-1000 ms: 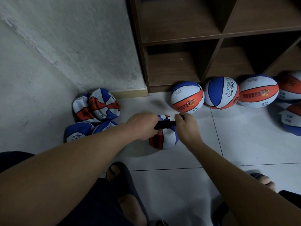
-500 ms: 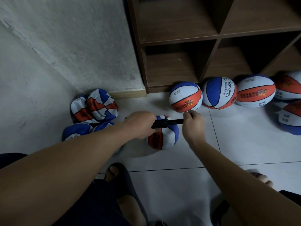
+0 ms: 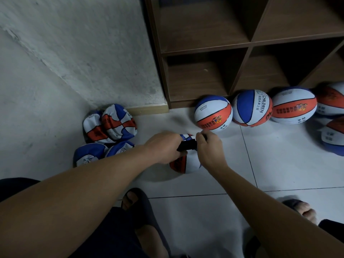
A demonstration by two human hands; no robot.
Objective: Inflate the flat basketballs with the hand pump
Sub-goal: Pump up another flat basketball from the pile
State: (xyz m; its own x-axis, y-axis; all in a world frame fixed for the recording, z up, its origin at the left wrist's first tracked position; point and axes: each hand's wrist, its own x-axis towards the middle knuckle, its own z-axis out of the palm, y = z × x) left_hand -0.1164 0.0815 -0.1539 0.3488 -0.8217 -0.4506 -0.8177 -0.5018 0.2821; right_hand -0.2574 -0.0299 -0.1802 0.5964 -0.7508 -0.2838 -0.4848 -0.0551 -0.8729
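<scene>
Now left hand (image 3: pixel 165 146) fingers grip pump (image 3: pixel 187 145); right hand (image 3: pixel 209 146) fingers pinch handle over basketball (image 3: pixel 184 164).

Both my forearms reach forward and meet over the pump (image 3: pixel 187 145). My left hand (image 3: pixel 164 146) curls around the pump's left end, knuckles up. My right hand (image 3: pixel 209 146) pinches its right end, fingers bent, just beside my left.

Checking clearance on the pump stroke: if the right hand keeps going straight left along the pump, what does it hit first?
Probably the left hand, gripping the black pump just ahead of the right hand; depth unclear.
</scene>
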